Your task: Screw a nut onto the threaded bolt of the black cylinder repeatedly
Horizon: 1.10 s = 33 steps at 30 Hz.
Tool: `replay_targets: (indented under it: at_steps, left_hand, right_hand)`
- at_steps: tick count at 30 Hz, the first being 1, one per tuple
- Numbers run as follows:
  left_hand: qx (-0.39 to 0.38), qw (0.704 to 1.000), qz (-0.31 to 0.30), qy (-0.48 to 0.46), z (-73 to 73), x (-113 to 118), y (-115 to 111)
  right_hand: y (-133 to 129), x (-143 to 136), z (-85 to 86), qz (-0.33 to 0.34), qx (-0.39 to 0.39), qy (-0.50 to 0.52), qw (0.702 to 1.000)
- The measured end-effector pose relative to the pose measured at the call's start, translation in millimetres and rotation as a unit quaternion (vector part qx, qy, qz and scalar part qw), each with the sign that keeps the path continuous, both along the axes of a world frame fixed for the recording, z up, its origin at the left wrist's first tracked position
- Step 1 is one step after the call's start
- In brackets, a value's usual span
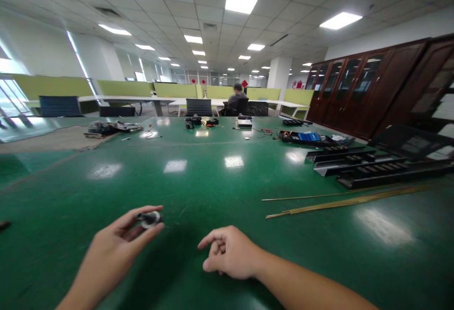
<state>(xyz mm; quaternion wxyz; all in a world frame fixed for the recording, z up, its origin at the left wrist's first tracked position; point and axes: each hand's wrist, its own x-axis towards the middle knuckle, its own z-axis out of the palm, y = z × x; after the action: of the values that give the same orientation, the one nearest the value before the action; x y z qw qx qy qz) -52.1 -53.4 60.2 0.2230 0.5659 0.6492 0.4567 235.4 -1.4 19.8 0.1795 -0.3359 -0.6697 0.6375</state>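
My left hand (115, 246) holds a small black-and-silver round part (150, 219) between thumb and fingers, raised over the green tabletop (198, 172). What kind of part it is, I cannot make out. To the right of it, my right hand (236, 253) hovers above the table with the index finger stretched forward and the other fingers loosely curled. Its thumb stands apart from the index finger, and nothing shows between them. The two hands do not touch.
Thin brass-coloured rods (340, 202) lie at the right, in front of black metal channels (386, 172). Beyond them is a black tray (301, 138) with blue items. Small black devices (193, 120) and a pile of parts (106, 128) sit farther back. A person (237, 101) sits in the background.
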Motion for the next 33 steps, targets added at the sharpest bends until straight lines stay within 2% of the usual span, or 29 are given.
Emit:
replay_targets:
  at_steps: [1, 3, 5, 7, 9, 11, 15, 18, 25, 33]
  left_hand:
    - [-0.028, 0.997, -0.062, -0.023, -3.8, 17, 3]
    - [-0.038, 0.991, -0.128, -0.014, -10.3, 51, 6]
    - [-0.023, 0.983, -0.175, 0.048, -15.3, 77, 6]
    - [-0.004, 0.972, -0.210, 0.108, -20.5, 89, 5]
    - [0.004, 0.962, -0.233, 0.142, -28.1, 89, 5]
    - [0.002, 0.957, -0.240, 0.164, -38.7, 82, 6]
    - [0.012, 0.964, -0.195, 0.182, -55.5, 74, 9]
    - [0.034, 0.964, -0.190, 0.184, -55.2, 77, 9]
    - [0.108, 0.947, -0.244, 0.177, -50.3, 82, 5]
    - [0.119, 0.945, -0.264, 0.152, -51.4, 84, 6]
  right_hand:
    - [0, 4, 0.8, 0.001, -0.014, -0.004, 1.000]
    - [0, 15, 3.1, 0.023, -0.009, 0.001, 1.000]
    - [-1, 27, 5.1, -0.003, 0.063, 0.015, 0.998]
    - [0, 37, 6.0, -0.042, 0.157, 0.047, 0.986]
    - [2, 39, 5.8, -0.067, 0.197, 0.074, 0.975]
    - [3, 36, 4.3, -0.079, 0.196, 0.091, 0.973]
    - [1, 26, -0.3, -0.094, 0.204, 0.066, 0.972]
    - [-4, 23, -2.4, -0.108, 0.235, 0.020, 0.966]
    - [-5, 24, -0.6, -0.121, 0.241, 0.007, 0.963]
    - [-4, 27, 6.4, -0.103, 0.272, -0.019, 0.957]
